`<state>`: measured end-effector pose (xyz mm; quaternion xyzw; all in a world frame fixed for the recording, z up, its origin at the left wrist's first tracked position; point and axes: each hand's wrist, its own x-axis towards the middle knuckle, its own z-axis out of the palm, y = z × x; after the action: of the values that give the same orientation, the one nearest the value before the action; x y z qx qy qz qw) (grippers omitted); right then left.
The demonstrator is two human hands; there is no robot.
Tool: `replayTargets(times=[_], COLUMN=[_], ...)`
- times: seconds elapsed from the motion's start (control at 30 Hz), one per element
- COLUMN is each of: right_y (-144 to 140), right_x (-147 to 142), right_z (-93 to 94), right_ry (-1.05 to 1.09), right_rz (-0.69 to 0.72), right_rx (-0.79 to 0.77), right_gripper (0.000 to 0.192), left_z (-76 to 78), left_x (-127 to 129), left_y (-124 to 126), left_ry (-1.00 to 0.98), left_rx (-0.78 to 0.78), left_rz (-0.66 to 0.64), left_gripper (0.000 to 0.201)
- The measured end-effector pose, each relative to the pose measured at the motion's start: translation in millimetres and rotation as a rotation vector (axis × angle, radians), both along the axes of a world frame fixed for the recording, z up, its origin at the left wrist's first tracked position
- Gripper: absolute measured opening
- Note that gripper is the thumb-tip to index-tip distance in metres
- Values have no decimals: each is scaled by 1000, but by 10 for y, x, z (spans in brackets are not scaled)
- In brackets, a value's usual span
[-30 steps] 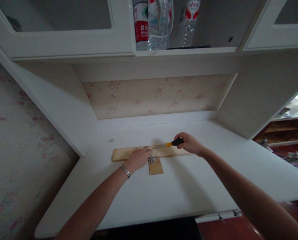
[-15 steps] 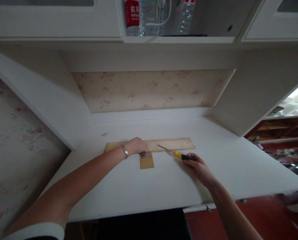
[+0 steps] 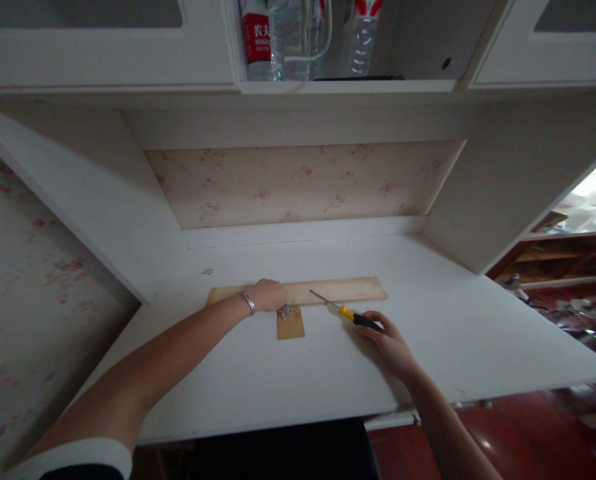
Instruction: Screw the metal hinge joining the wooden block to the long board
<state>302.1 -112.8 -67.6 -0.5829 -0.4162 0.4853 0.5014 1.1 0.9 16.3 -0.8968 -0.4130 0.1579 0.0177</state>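
A long pale wooden board (image 3: 338, 291) lies across the white desk, and a short, darker piece of wood (image 3: 291, 327) meets its near edge at about a right angle. Where the two meet, a small metal plate with holes (image 3: 285, 311) shows beneath the fingertips of my left hand (image 3: 271, 295). The fingers are bent together at the plate, partly hidden behind the hand. My right hand (image 3: 391, 340) is wrapped round the black and yellow handle of a screwdriver (image 3: 347, 313). Its shaft points left, with the tip over the long board, apart from the metal plate.
Several small, thin dark pieces (image 3: 207, 271) lie on the white desk (image 3: 258, 380) at the back left. Side panels bound the desk left and right. Overhead, a cabinet shelf (image 3: 418, 85) holds plastic bottles (image 3: 362, 43). A dark opening is below the desk's front edge.
The view has shifted slightly, moving everything a little. The metal plate at my left fingertips looks turned and brighter. My right hand still grips the screwdriver, its tip still over the board.
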Motion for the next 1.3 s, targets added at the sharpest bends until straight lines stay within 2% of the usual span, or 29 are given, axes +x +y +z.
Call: replayTargets(times=[0.17,0.33,0.43,0.53,0.6,0.73,0.9,1.07,1.2,1.3], right_y=[-16,-30,-27,-22,-23,-41,-66,-47,-32,-37], right_x=[-9,-16,-13,-18,-25,-38,-50,-52,-44,-52], right_z=[18,9,-10,-14,-11,0,27,11,-34,-35], right_ry=[-10,-7,-28,-52,-46,-34,-56,-67,-73,-60], right_rz=[28,39,38,19,9,3,-16,-17,-19,-49], right_rx=[-10,0,11,31,46,61,66,93,86,91], right_gripper=[41,41,42,42,43,44,44,42,43,47], left_z=[28,198,258,222,167,89,84,52,23,21], left_x=[69,-23,-132,-217,-240,-214,-171,-137,-65,7], left_y=[183,196,110,59,58,71,72,82,115,199], left_ry=[20,-37,-90,-92,-93,-103,-113,-84,-86,-102], left_rx=[-80,-51,-30,18,60,110,68,-8,-46,-49], left_rz=[53,57,-122,-335,-392,-401,-337,-162,23,109], left_gripper=[18,29,23,14,11,13,13,14,28,36])
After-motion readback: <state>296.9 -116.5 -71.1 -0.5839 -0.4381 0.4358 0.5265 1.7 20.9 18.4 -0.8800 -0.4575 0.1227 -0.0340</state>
